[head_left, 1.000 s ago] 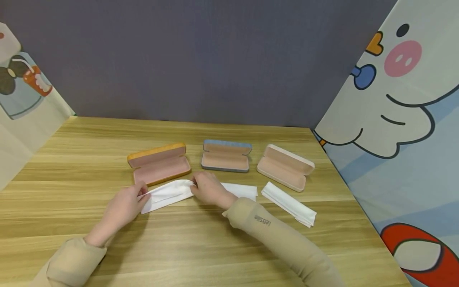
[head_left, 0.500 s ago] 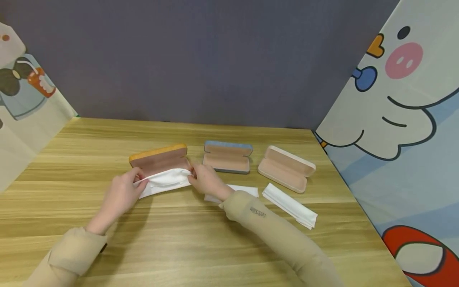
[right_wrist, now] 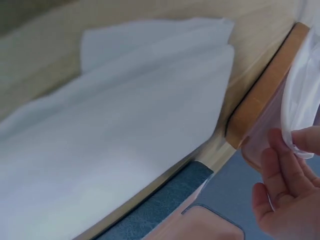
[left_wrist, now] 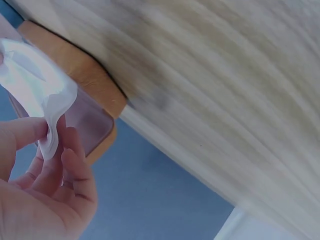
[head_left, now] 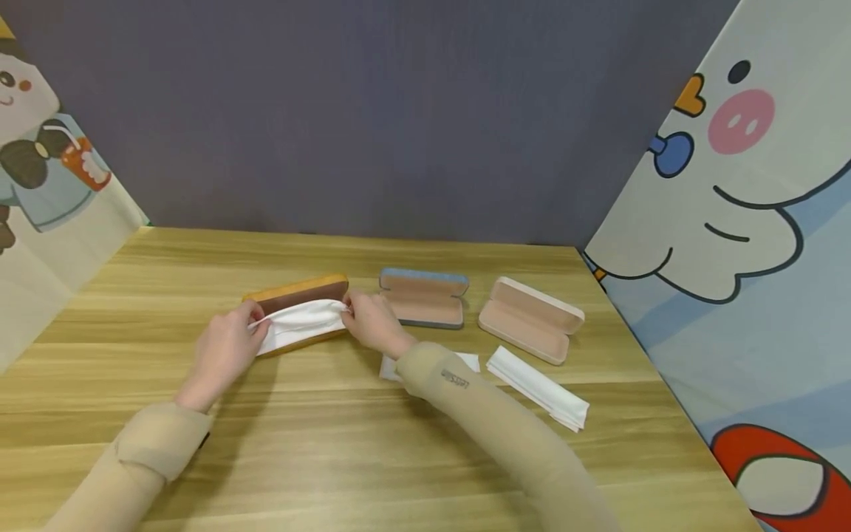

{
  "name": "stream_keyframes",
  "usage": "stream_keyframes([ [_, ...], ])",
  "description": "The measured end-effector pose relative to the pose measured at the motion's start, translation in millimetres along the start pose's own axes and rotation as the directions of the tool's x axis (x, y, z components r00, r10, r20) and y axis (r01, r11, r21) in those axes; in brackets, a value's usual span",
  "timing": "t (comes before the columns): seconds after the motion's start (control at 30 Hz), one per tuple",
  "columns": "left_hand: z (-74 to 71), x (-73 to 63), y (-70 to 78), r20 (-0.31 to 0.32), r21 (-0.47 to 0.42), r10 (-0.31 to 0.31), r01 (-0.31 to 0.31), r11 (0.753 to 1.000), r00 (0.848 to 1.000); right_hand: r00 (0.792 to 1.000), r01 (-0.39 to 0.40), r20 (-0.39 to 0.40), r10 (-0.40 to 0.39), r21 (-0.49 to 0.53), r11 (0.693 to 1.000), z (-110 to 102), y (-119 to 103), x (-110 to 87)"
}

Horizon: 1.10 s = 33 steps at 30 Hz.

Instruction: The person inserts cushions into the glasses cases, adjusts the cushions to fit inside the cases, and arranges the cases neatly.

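A folded white cloth [head_left: 302,325] is stretched between both hands over the opened orange glasses case [head_left: 307,293]. My left hand [head_left: 224,346] pinches its left end between thumb and fingers; in the left wrist view the cloth [left_wrist: 37,80] sags in front of the case's pinkish lining. At the other end, my right hand [head_left: 374,323] pinches the cloth's corner, close to the case's right end. The cloth covers much of the case's lower half, while the raised lid shows behind it. In the right wrist view the orange case [right_wrist: 265,95] stands beyond a second white cloth [right_wrist: 125,110].
A blue glasses case [head_left: 425,309] and a cream one [head_left: 528,325] stand opened to the right. Another folded cloth [head_left: 537,388] lies before the cream case. The second cloth is partly hidden by my right sleeve [head_left: 459,384]. A dark panel [head_left: 372,125] borders the wooden table's back.
Both hands have carried the cloth away from me, from the tabletop in front of the orange case to over its lower half. The blue and cream cases have stayed put.
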<state>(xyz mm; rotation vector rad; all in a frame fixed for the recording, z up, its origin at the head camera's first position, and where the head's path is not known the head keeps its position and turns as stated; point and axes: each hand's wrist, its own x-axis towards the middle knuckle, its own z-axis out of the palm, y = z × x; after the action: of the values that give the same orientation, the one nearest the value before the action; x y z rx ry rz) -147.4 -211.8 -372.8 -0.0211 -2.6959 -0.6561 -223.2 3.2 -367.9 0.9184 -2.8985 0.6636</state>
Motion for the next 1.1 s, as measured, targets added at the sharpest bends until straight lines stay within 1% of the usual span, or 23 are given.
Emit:
stream_keyframes([
  [0.1,2.9,0.9,-2.1,-0.018,0.027,-0.004,0.004,1.0,1.0,1.0,0.001,-0.021,-0.001,-0.019,1.0,3,1,4.1],
  [0.23,5.3,1.8,-3.8,-0.026,0.067,-0.007,0.009,0.998,1.0,1.0,-0.007,-0.029,0.006,-0.026,1.0,7,2,8.9],
  [0.37,8.9,2.7,-5.5,-0.018,0.101,0.007,-0.005,0.995,1.0,0.999,-0.007,-0.036,0.004,-0.092,0.996,12,3,12.8],
  [0.5,13.8,2.6,-6.9,-0.02,0.12,0.028,-0.026,0.992,0.999,0.999,-0.012,-0.039,0.005,-0.187,0.982,17,4,15.4],
  [0.6,16.7,2.8,-7.4,-0.026,0.129,0.04,-0.036,0.991,0.999,0.999,-0.023,-0.039,0.015,-0.223,0.975,20,4,16.8],
  [0.67,18.6,3.6,-7.8,-0.022,0.135,0.043,-0.039,0.99,0.999,0.999,-0.032,-0.04,0.024,-0.23,0.973,21,5,17.2],
  [0.77,20.2,4.4,-7.6,0.0,0.136,0.041,-0.041,0.99,0.999,0.998,-0.048,-0.038,0.04,-0.248,0.968,23,5,17.6],
  [0.87,20.3,4.9,-7.7,0.037,0.127,0.029,-0.034,0.991,0.999,0.998,-0.063,-0.031,0.057,-0.264,0.963,25,5,18.2],
  [0.93,19.5,4.8,-7.9,0.065,0.116,0.01,-0.018,0.993,0.998,0.997,-0.072,-0.022,0.068,-0.266,0.961,26,5,18.7],
  [1.1,17.2,4.0,-8.9,0.102,0.103,-0.021,0.011,0.995,0.995,0.996,-0.089,0.004,0.093,-0.259,0.962,28,5,20.4],
])
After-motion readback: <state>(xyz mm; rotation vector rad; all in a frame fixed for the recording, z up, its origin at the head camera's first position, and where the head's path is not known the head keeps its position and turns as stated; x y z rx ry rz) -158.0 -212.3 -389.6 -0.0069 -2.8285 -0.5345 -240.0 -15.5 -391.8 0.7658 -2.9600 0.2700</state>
